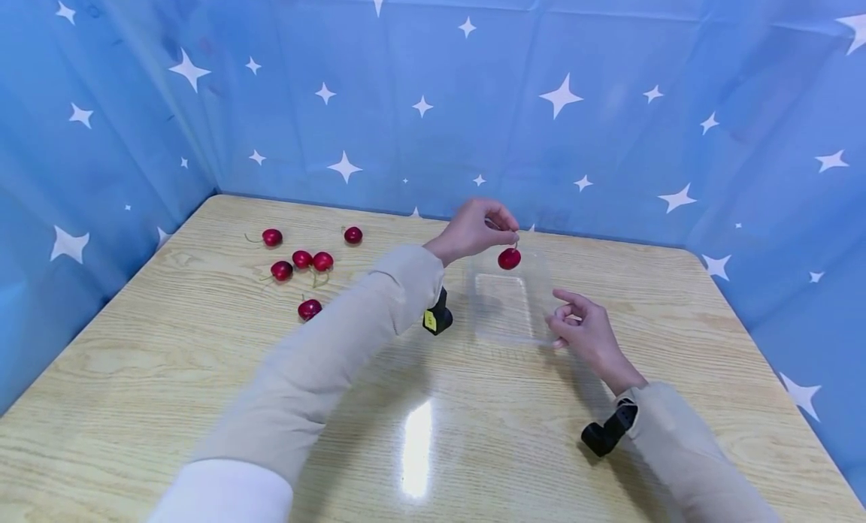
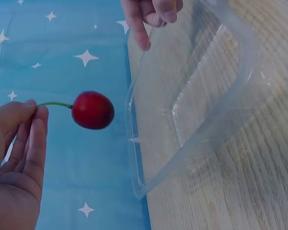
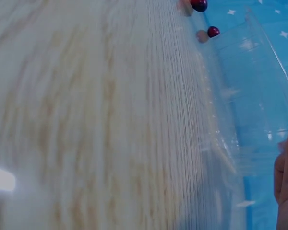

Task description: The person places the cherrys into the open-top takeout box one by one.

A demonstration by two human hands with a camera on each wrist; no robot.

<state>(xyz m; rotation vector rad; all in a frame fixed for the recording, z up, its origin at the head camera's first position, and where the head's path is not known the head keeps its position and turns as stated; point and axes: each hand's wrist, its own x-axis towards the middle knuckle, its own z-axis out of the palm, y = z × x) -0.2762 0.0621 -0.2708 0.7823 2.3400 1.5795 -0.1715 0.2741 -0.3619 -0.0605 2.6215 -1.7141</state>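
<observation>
My left hand pinches the green stem of a red cherry between thumb and fingertips. The cherry hangs just above the far part of a clear plastic box, which sits on the table with its top uncovered. At the box's right side, my right hand has its thumb and curled fingers at the rim, the index finger reaching out along it. In the right wrist view, only part of this hand shows at the right edge, beside the box wall.
Several more cherries with stems lie loose on the left of the wooden table, among them one cherry farther back and one cherry by the left sleeve. A blue star-patterned curtain hangs behind the table.
</observation>
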